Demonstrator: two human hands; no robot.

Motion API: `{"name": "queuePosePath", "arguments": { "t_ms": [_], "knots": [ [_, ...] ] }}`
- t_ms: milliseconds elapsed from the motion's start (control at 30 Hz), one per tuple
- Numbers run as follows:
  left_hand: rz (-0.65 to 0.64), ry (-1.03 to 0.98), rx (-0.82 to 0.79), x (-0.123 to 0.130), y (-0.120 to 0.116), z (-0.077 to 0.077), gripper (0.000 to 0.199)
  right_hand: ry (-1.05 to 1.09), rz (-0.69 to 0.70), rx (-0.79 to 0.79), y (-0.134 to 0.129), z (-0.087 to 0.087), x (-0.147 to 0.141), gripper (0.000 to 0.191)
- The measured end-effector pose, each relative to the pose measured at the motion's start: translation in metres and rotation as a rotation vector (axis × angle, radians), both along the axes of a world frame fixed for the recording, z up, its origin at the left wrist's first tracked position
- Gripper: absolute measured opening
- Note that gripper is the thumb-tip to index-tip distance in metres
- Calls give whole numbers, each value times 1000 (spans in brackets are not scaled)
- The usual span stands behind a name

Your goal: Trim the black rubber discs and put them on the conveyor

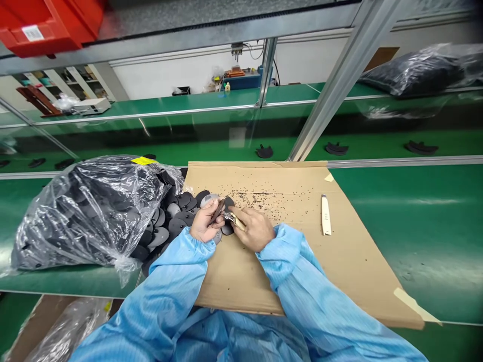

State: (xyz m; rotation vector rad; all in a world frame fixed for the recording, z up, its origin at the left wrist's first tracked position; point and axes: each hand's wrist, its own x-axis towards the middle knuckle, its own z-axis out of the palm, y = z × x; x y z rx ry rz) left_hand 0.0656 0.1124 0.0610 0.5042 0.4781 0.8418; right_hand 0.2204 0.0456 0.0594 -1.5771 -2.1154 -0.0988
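My left hand (205, 222) is closed on a dark round plastic disc (217, 210), held tilted over the cardboard. In my right hand (255, 229) is a pair of nippers (234, 219) with pale yellow handles; its metal head is right beside the disc. Whether the jaws touch the disc I cannot tell. Several black and grey discs (176, 224) lie in a loose pile left of my hands, spilling from a clear plastic bag (90, 211) full of them. Tiny black scraps (260, 200) are scattered on the cardboard sheet (302, 271) beyond my right hand.
A white-handled flat tool (325, 215) lies on the cardboard's right side. Behind, curved black parts (336, 148) sit on a green conveyor belt (211, 148). A slanting metal post (328, 83) rises past the sheet's far edge, and a red bin (49, 25) stands overhead at left.
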Motion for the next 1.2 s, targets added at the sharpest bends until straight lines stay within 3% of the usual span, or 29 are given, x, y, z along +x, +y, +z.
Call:
{"name": "queuePosePath", "arguments": {
  "t_ms": [433,700,900,1033,1200],
  "knots": [
    [36,104,89,3,-2,-3,40,-127,-66,-210,-8,17,-4,43],
    [96,166,97,7,-3,-7,38,-201,-150,-271,-10,20,-9,43],
    [153,69,81,7,-3,-1,36,33,-138,-163,-1,9,4,33],
    [267,32,46,-1,4,0,28,110,-21,-1,10,5,15,29],
    [431,-60,81,-8,13,0,27,-78,274,-121,19,3,5,34]
  ]
}}
